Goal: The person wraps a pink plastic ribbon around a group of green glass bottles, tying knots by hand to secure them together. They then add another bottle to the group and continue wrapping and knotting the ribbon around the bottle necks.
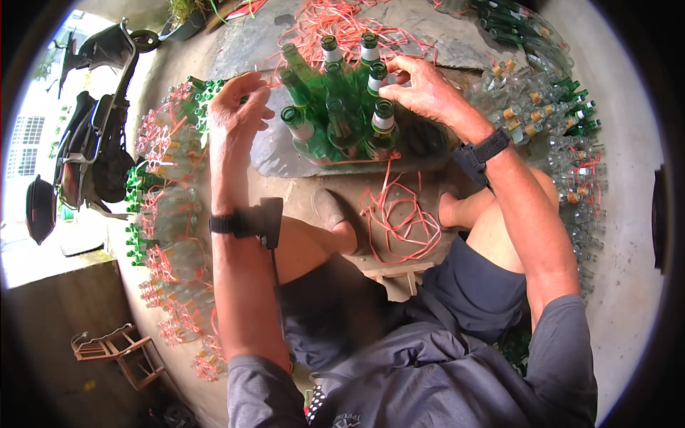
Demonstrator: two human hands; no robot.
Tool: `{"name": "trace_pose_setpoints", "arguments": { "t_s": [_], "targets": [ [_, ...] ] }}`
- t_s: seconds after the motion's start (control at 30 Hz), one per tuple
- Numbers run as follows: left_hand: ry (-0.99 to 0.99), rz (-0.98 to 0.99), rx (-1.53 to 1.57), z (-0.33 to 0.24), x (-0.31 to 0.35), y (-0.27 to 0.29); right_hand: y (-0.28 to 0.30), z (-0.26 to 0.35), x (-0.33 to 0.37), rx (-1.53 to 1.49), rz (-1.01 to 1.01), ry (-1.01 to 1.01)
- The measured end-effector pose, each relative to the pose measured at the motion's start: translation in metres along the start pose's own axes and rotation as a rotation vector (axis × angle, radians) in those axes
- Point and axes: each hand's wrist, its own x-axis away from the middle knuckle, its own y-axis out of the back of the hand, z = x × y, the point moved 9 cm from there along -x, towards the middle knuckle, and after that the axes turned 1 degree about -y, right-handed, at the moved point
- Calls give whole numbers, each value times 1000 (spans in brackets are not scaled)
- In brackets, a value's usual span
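Grey shirt (428,371) fills the lower frame; at upper centre, green bottles (344,123) stand upright, close together, pink string (394,155) round their bases apparently keeping them bunched. My empty left hand (239,103) curls loosely; my right hand (421,87) parts thumb and fingers beside a bottle neck (377,71), contact unclear.

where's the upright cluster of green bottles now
In the head view, the green bottle cluster is upper centre on a grey slab, between the left hand and right hand, on the near side of the pinkish string pile.
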Motion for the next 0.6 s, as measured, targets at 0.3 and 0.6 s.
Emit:
{"name": "trace_pose_setpoints", "arguments": {
  "t_s": [0.3,0.6],
  "targets": [
    [78,399,-21,62,-35,-51,-13,10,-12,-98,73,117],
    [18,497,9,57,-40,-73,-24,2,-17,-126,110,-1]
  ]
}}
